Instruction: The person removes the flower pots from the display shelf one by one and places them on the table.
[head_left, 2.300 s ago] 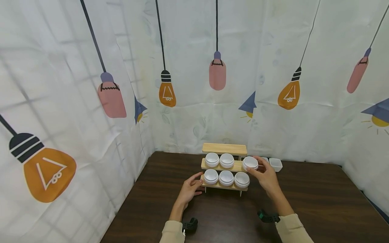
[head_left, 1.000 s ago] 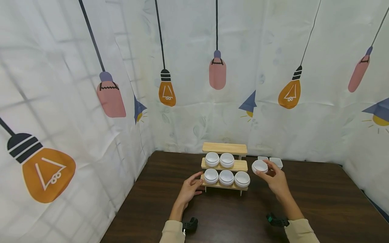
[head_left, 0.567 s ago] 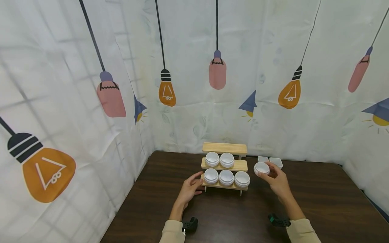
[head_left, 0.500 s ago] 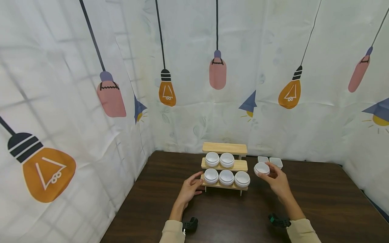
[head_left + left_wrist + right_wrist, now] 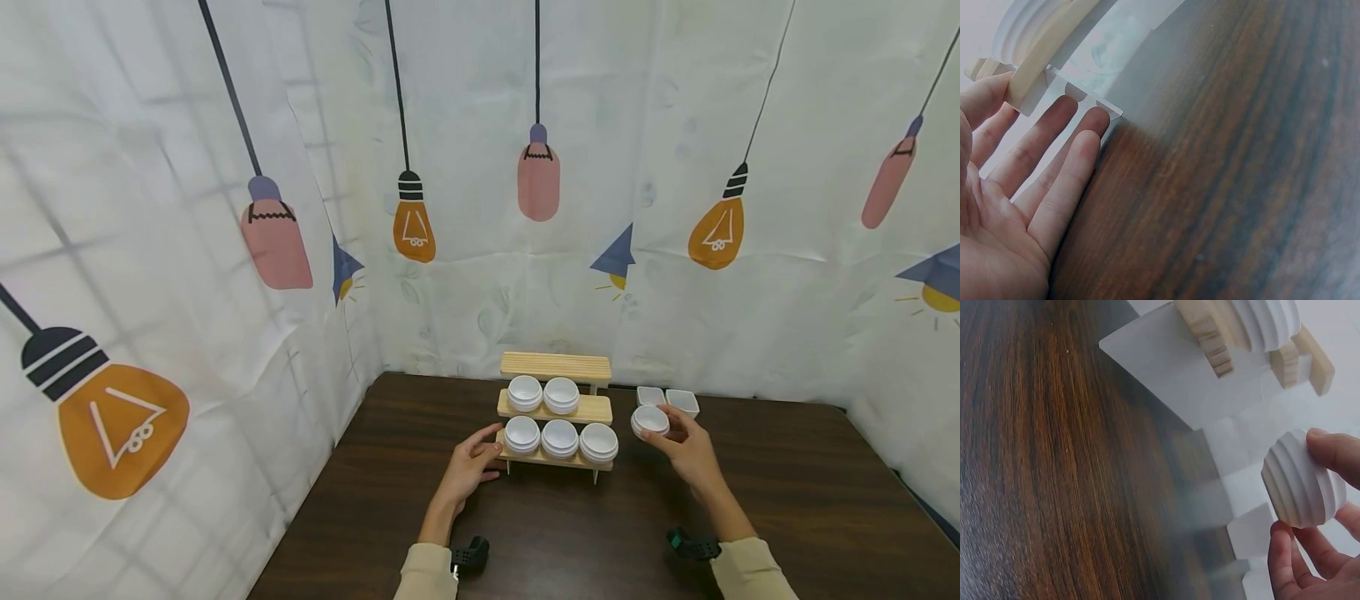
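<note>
A three-step wooden rack [image 5: 556,367] stands on the dark table [image 5: 570,533]. Two round white bowls [image 5: 543,394] sit on its middle step and three [image 5: 559,438] on its lowest step. My right hand [image 5: 686,454] holds another round ribbed white bowl [image 5: 649,421] [image 5: 1300,487] just right of the rack, above the table, pinched between thumb and fingers. My left hand [image 5: 471,463] rests with straight fingers [image 5: 1054,162] against the rack's lower left end [image 5: 1035,75].
Two small square white dishes [image 5: 667,399] lie on the table behind my right hand, near the printed curtain wall [image 5: 675,208]. The curtain closes in the table at the back and left.
My right hand lifted the bowl off the right end of the middle step and carried it right and down, beside the rack. The left hand has stayed put.
</note>
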